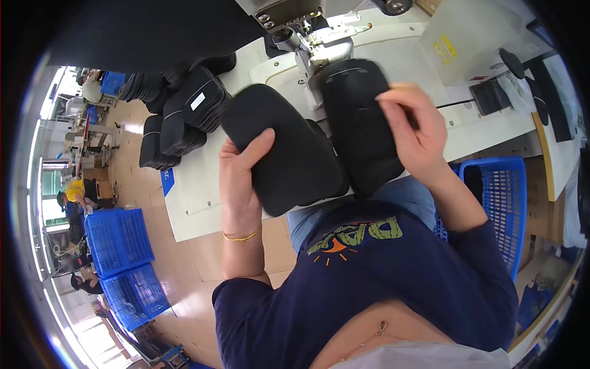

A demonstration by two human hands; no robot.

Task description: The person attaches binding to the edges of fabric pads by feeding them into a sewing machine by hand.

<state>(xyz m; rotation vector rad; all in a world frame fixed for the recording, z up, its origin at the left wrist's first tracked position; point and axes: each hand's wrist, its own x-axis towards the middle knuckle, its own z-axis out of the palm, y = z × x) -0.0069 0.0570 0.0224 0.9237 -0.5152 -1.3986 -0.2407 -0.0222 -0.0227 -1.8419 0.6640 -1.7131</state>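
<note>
My left hand (241, 165) grips a black rounded fabric panel (289, 154), thumb on its face and fingers behind it. My right hand (421, 132) is closed at the right edge of a second black panel (359, 129), which has seam lines near its top. Between the two panels, lower edges close together, more black material shows; whether they are joined I cannot tell. Just beyond them stands a sewing machine (307, 64), its needle area lit, on a white table (215, 203).
Several stacks of black panels (190, 107) lie at the table's left, one with a white label (197, 101). A blue basket (501, 203) stands beside my right arm. Blue crates (117, 240) are on the floor at left, near other people. A translucent bin (458, 46) sits back right.
</note>
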